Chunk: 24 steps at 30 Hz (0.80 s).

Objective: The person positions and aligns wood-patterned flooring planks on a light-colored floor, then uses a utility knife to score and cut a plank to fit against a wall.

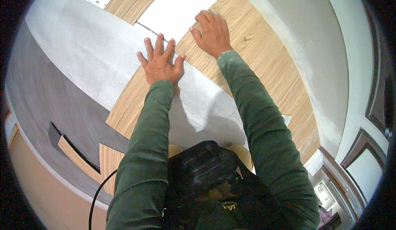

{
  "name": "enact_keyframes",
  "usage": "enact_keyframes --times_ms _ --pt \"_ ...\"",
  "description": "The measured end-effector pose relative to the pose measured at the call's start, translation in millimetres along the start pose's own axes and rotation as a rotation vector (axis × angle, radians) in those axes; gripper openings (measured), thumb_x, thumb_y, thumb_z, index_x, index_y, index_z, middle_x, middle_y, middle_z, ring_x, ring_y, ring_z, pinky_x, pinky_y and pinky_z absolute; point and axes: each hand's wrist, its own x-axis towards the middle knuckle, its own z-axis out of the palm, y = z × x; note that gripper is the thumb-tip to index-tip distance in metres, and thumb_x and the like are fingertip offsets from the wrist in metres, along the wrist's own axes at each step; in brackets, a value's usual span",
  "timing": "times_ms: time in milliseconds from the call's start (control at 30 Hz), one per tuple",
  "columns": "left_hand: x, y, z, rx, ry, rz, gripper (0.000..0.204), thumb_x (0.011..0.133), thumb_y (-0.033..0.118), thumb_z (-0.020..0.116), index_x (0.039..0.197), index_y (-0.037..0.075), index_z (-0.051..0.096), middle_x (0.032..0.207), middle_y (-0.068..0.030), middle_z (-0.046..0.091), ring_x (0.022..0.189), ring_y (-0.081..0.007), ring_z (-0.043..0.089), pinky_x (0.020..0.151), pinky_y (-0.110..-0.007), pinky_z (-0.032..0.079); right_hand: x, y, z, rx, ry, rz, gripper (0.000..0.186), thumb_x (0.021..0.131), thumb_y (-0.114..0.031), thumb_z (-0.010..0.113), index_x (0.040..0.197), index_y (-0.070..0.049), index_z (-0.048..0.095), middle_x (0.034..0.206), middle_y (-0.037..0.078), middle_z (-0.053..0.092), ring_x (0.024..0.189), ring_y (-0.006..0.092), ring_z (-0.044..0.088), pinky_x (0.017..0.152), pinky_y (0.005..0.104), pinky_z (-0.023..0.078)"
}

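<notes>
Light wood-look floor planks (pixel 264 60) lie side by side on the right, along the wall. On their left edge rests my right hand (pixel 212 32), its fingers bent over the edge and its thumb apart. Just left of it, my left hand (pixel 160 67) is pressed down with its fingers spread, holding nothing. Beneath its wrist and forearm, a separate wood-look plank (pixel 126 106) sticks out to the lower left, partly hidden by the sleeve. Pale grey sheeting (pixel 78 36) shows around the left hand, with a thin dark seam running beyond its fingertips.
Another wood-look plank (pixel 138 1) lies at the far end. Narrow plank pieces (pixel 78 157) rest on the dark grey floor (pixel 53 85) at the left. A black cable (pixel 95 199) curves beside my left forearm. Along the right runs a pale wall (pixel 305 32).
</notes>
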Motion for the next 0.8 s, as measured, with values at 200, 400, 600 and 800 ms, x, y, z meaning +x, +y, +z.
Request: enact_keyframes --times_ms 200,400,600,800 --pt "-0.1 -3.0 9.4 0.035 0.022 0.013 0.059 0.083 0.046 0.064 0.138 0.023 0.056 0.156 -0.0036 0.037 0.149 -0.0361 0.017 0.114 -0.069 0.008 -0.6 23.1 7.8 0.148 0.029 -0.021 0.046 0.084 -0.030 0.069 0.119 -0.003 0.056 0.126 0.018 0.052 0.127 0.0391 0.044 0.106 0.0508 0.036" --pt "-0.1 -0.3 11.5 0.059 -0.049 -0.029 0.064 0.086 0.055 0.058 0.143 0.027 0.050 0.159 -0.0001 0.030 0.151 -0.0325 0.009 0.118 -0.064 0.005 -10.5 83.0 -9.0 -0.070 0.227 0.277 0.058 0.088 -0.033 0.067 0.132 0.000 0.050 0.142 0.027 0.042 0.134 0.0439 0.037 0.113 0.0536 0.028" --pt "-11.3 -11.9 17.9 0.056 -0.035 0.030 0.063 0.087 0.048 0.056 0.145 0.022 0.048 0.160 -0.0012 0.030 0.151 -0.0348 0.009 0.116 -0.067 0.004 -5.9 78.9 -3.2 -0.226 0.076 0.281 0.067 0.090 -0.047 0.057 0.141 -0.004 0.048 0.153 0.024 0.034 0.140 0.0462 0.030 0.115 0.0568 0.021" --pt "-3.3 -23.1 21.6 -0.249 0.201 -0.156 0.074 0.081 0.010 0.049 0.152 0.010 0.031 0.161 -0.0088 0.026 0.151 -0.0325 0.010 0.120 -0.060 0.002 -5.8 92.8 11.1 -0.310 0.060 0.271 0.061 0.095 -0.045 0.052 0.145 -0.011 0.045 0.154 0.019 0.034 0.143 0.0408 0.027 0.118 0.0552 0.018"
